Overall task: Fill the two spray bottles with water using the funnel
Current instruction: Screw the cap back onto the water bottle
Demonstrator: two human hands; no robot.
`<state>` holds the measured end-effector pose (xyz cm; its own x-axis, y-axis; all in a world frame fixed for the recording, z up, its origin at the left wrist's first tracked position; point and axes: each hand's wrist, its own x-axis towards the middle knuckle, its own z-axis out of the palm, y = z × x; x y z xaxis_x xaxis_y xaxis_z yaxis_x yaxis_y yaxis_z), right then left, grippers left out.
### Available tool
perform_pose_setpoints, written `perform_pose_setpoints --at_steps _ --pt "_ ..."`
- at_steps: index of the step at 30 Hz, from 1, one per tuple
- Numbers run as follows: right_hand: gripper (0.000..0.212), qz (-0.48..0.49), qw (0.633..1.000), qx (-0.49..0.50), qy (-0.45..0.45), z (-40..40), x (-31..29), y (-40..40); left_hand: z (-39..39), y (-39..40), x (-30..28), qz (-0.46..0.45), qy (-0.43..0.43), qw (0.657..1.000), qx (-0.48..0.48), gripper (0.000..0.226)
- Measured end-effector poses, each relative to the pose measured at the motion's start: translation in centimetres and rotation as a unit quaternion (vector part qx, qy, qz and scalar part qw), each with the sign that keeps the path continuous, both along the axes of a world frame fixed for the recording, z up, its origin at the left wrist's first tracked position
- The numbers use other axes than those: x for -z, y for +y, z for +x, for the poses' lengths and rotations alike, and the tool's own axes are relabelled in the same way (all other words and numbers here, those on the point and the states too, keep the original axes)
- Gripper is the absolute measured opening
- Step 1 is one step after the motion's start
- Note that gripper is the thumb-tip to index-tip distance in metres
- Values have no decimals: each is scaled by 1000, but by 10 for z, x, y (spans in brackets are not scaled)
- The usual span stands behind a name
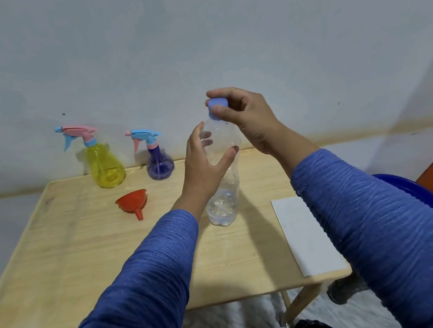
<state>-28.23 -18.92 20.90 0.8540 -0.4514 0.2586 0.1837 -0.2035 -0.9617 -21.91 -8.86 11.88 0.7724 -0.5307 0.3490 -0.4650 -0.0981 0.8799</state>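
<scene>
At the table's far edge a yellow spray bottle and a purple spray bottle stand capped, with the red funnel lying nearer. Further right, the left hand wraps the clear water bottle at mid-body, upright on the table; the right hand pinches its blue cap from above.

The room is lit softly and evenly, a bit dim, with a cool grey cast on the wall. Shadows are faint: the bottle throws a soft one toward the near right across the table, and the sprayers leave pale smudges on the wall. The wide lens bows the far table edge. The near sleeves look smeared.
</scene>
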Motion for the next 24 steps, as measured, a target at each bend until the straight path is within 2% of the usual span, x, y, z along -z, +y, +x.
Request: perform_pose_setpoints --at_steps 3,8,15,18,20,24 --pt "32 -28 998 47 7 4 3 4 -3 0 -1 2 0 1000 9 80" --pt "32 -45 997 -35 53 -3 -3 -5 -2 3 0 5 1 1000 13 80" --pt "27 -21 999 35 28 0 4 2 1 4 0 8 10 1000 20 81" --pt "27 -10 999 -35 33 -3 1 -5 1 5 1 4 17 999 27 82" --pt "27 -38 996 -67 42 -6 -4 -7 1 5 1 5 16 1000 26 82" --pt "11 -43 999 -8 4 -3 -4 0 2 4 0 -1 17 1000 15 80"
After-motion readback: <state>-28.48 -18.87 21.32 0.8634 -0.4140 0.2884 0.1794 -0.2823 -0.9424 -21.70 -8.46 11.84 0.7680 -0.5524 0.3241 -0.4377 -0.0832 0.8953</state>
